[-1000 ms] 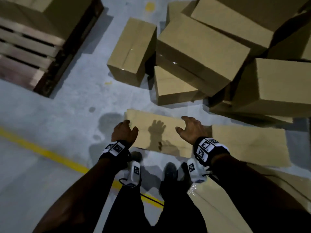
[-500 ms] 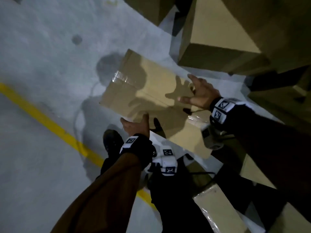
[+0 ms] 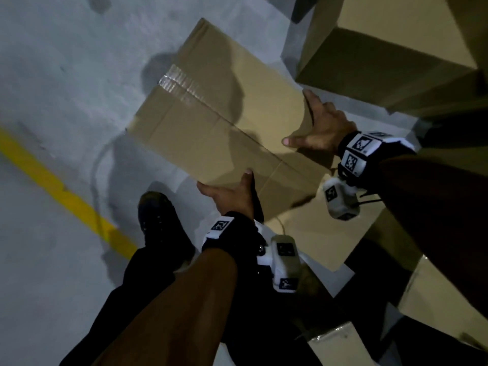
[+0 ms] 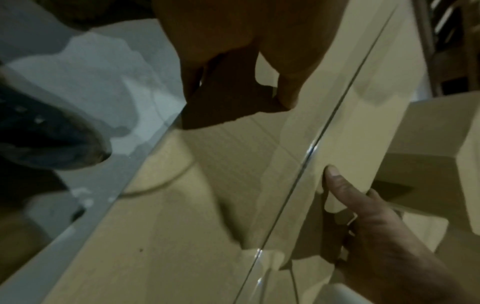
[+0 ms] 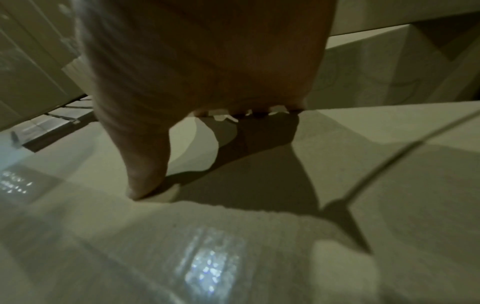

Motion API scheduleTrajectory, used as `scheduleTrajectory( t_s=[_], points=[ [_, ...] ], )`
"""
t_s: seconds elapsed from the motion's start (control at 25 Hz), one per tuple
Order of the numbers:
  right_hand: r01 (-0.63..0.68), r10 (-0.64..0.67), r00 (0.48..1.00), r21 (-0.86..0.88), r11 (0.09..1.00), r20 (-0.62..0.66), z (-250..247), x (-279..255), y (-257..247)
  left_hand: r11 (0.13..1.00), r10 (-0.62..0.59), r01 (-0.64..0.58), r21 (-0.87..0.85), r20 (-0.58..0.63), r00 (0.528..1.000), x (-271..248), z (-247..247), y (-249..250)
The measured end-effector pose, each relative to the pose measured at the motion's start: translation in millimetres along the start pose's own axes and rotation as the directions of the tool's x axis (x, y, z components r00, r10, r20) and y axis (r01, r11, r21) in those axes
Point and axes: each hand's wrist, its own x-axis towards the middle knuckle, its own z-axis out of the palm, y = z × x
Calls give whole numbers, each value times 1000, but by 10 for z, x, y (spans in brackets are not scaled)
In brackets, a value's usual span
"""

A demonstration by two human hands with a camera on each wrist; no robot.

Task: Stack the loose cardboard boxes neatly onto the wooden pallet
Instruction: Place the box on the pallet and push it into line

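Head view: grey concrete floor; yellow line crossing.

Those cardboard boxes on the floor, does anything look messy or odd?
Yes. The boxes beside the held box lie jumbled at different angles on the floor, overlapping, not stacked. No damage is plain.

No words, numbers or brand names can be read in any view. The only printed marks are black-and-white square code patterns on the white wrist bands and on the white camera housings below both wrists; they carry no legible characters. The faces of the cardboard box show plain board and clear tape only.
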Motion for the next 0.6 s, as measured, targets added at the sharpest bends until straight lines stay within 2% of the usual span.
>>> scheduleTrajectory(
  t_s=[0.08,0.2,0.28,0.36,0.48,0.6],
  points=[
    [8,-7,1000,33,999,-17,-28,16,-86,998,56,-55,-8,48,997,98,-52,190],
    [4,0,999,80,997,-53,-57,90,-309,964,256,-258,66,34,966,364,-210,585],
    [6,3,998,130,992,-70,-32,108,-518,900,402,-409,154,75,913,536,-345,847],
    [18,-5,997,173,985,-74,48,133,-725,785,517,-537,309,151,843,755,-495,1117],
    [31,-9,995,230,973,-95,170,167,-895,635,598,-637,437,243,763,1090,-690,1460],
    [51,-9,993,363,930,-115,171,196,-967,581,615,-693,428,328,718,1284,-795,1549]
  ],
)
